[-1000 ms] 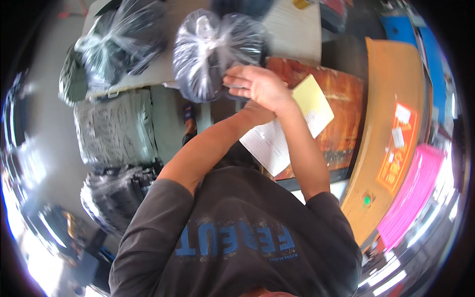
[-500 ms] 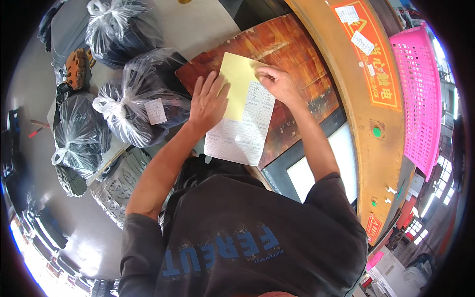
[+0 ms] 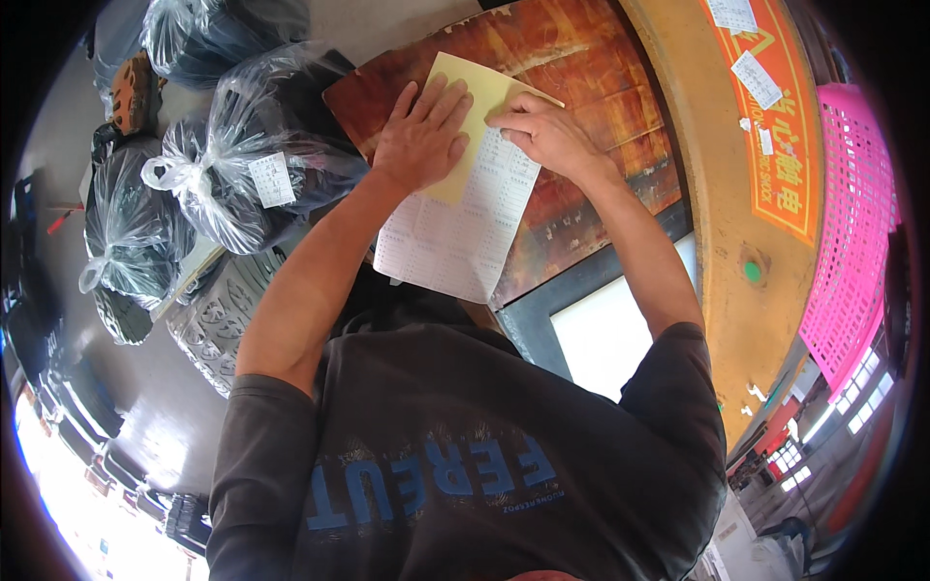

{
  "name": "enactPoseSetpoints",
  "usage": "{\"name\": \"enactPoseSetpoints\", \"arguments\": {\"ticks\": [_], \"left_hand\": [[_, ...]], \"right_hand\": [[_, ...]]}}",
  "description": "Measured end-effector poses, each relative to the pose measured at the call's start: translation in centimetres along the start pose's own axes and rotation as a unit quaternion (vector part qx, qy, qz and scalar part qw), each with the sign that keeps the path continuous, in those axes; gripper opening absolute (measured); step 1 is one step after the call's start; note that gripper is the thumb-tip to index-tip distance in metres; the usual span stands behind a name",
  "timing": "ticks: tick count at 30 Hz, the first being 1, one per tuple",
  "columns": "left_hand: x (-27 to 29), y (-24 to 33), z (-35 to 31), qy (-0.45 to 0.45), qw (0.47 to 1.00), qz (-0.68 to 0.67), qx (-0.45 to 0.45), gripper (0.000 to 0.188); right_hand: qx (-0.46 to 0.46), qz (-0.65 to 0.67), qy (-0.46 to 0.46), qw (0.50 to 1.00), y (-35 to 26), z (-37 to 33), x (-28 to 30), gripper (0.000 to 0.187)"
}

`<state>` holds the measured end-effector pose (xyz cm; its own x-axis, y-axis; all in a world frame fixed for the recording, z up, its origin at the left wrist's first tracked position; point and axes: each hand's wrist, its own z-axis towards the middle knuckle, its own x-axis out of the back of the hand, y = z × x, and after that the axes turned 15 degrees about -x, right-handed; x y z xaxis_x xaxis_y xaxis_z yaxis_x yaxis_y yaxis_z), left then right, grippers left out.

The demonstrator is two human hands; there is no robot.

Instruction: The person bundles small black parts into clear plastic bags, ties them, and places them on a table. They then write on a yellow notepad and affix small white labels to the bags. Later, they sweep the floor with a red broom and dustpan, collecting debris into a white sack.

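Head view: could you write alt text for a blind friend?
A person's left hand lies flat on yellow paper; the right hand, fingers bent, is close by. Printed white paper shows alongside, with a red-brown board beneath and tied plastic bags at left.

Print in view
Blue letters (image 3: 431, 484) are borne by the shirt (image 3: 504, 387), small rows (image 3: 499, 169) by the sheet (image 3: 446, 252), a label (image 3: 271, 180) by a bag (image 3: 232, 126), characters (image 3: 793, 145) and slips (image 3: 756, 79) by the orange sign (image 3: 783, 198).

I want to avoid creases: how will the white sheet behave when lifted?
The white sheet likely bends easily, because it looks thin as paper. Its lower end may droop, since it overhangs the brown board.
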<state>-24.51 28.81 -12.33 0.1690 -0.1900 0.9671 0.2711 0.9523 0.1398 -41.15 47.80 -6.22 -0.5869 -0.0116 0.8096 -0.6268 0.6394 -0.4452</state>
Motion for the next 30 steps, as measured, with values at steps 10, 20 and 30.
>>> {"name": "enactPoseSetpoints", "arguments": {"ticks": [10, 20, 30], "left_hand": [[0.4, 0.0, 0.0, 0.015, 1.000, -0.023, 0.003, 0.054], [0.2, 0.0, 0.1, 0.005, 1.000, 0.002, 0.003, 0.054], [0.2, 0.0, 0.2, -0.003, 1.000, -0.013, 0.007, 0.055]], "right_hand": [[0.027, 0.025, -0.009, 0.999, 0.7, 0.8, 0.0, 0.030], [0.023, 0.075, 0.014, 0.997, 1.2, 1.1, -0.4, 0.028], [-0.005, 0.127, 0.024, 0.992, 0.0, 0.7, 0.1, 0.023]]}}
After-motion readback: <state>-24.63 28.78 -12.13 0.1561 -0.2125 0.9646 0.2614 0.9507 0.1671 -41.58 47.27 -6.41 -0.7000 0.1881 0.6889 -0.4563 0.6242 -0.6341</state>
